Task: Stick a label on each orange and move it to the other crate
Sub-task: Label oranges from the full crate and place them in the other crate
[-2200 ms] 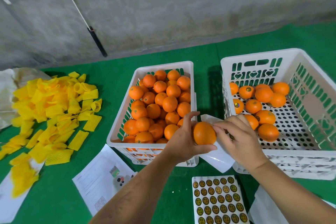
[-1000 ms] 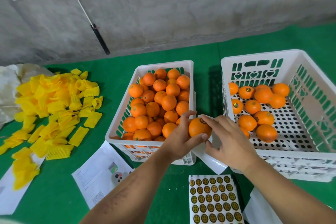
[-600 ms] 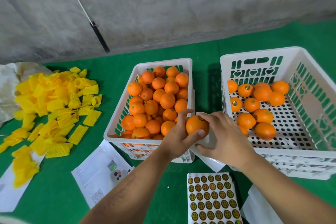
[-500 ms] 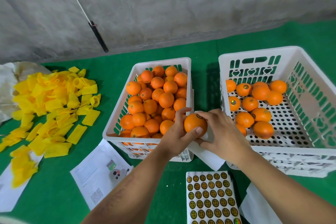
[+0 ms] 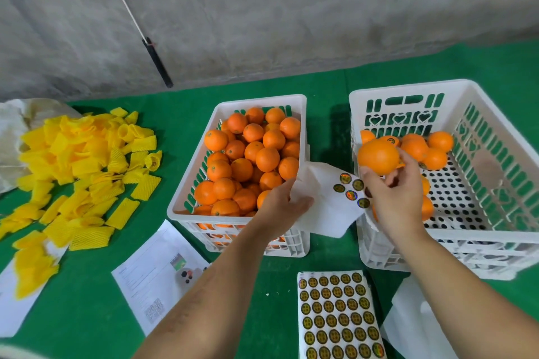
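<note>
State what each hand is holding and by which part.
Right hand grips an orange from beneath, fingertips on its underside. Left hand pinches the left edge of the white backing sheet.

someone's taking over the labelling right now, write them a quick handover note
Right hand: holds one orange over the near-left corner of the right crate; not released.
Left hand: fingers pinch a mostly used sticker backing sheet with five labels left, between the crates.
Done: about ten oranges lie in the right crate.
Left: the left crate is full. A full label sheet lies on the green cloth in front.
</note>
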{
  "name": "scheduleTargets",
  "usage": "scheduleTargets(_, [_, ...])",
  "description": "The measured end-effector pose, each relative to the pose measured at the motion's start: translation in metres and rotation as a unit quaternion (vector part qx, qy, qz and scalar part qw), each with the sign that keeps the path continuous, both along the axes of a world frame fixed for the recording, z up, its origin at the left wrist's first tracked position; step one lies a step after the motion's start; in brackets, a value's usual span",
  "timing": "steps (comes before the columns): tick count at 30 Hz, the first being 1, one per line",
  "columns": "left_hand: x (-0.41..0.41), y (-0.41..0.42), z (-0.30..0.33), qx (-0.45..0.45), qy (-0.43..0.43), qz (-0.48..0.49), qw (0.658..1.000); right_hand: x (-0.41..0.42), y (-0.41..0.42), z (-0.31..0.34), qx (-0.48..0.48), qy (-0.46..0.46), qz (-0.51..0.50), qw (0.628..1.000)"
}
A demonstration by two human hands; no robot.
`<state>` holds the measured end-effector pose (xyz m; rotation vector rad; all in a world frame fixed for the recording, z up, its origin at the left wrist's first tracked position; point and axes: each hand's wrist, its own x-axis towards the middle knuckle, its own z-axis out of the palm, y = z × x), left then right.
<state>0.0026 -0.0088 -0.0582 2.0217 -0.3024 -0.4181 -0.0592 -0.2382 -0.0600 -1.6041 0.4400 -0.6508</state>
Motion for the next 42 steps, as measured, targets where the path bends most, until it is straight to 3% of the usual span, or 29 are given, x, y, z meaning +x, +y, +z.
scheduleTargets(3, [0.000,0.002,-0.002,-0.038,0.001,0.018,0.999,0.004,-0.006,-0.001,0.006,0.044,-0.059,0.997])
scheduleTargets(7, [-0.003,0.006,0.005,-0.103,0.026,0.049,0.993,0.004,0.001,-0.003,-0.045,0.059,-0.001,0.997])
scheduleTargets(10, [-0.004,0.008,0.011,-0.149,0.065,0.073,0.984,0.005,0.008,-0.003,-0.141,0.100,0.077,0.982])
scheduleTargets(14, [0.002,0.011,0.011,-0.203,0.099,0.092,0.970,0.010,0.018,-0.001,-0.288,0.177,0.128,0.932])
scheduleTargets(16, [0.004,0.012,0.009,-0.208,0.091,0.102,0.969,0.009,0.019,0.003,-0.285,0.163,0.145,0.933])
scheduleTargets(18, [0.004,0.010,0.006,-0.199,0.059,0.107,0.972,0.005,0.016,0.004,-0.220,0.102,0.163,0.956])
scheduleTargets(21, [0.007,0.003,0.003,-0.155,0.004,0.106,0.982,0.002,0.014,0.007,-0.133,0.047,0.171,0.975])
scheduleTargets(23, [0.012,0.007,0.002,-0.036,-0.074,0.148,0.986,0.002,0.017,0.008,-0.161,0.041,0.165,0.972])
scheduleTargets(24, [0.016,0.017,0.002,0.080,-0.166,0.171,0.968,0.002,0.018,0.008,-0.178,0.039,0.164,0.969])
scheduleTargets(26, [0.026,0.048,-0.003,0.303,-0.292,0.170,0.891,0.001,0.021,0.007,-0.201,0.034,0.162,0.965])
scheduleTargets(28, [0.035,0.074,-0.001,0.406,-0.201,0.171,0.875,0.000,0.024,0.006,-0.226,0.029,0.159,0.961])
scheduleTargets(31, [0.047,0.087,-0.002,0.431,-0.063,0.153,0.887,-0.002,0.025,0.006,-0.265,0.026,0.153,0.952])
scheduleTargets(37, [0.059,0.097,-0.005,0.402,-0.031,0.198,0.894,0.004,0.024,0.004,-0.274,0.046,0.165,0.946])
scheduleTargets(42, [0.049,0.096,-0.011,0.336,-0.145,0.228,0.902,0.005,0.024,0.001,-0.278,0.053,0.166,0.945])
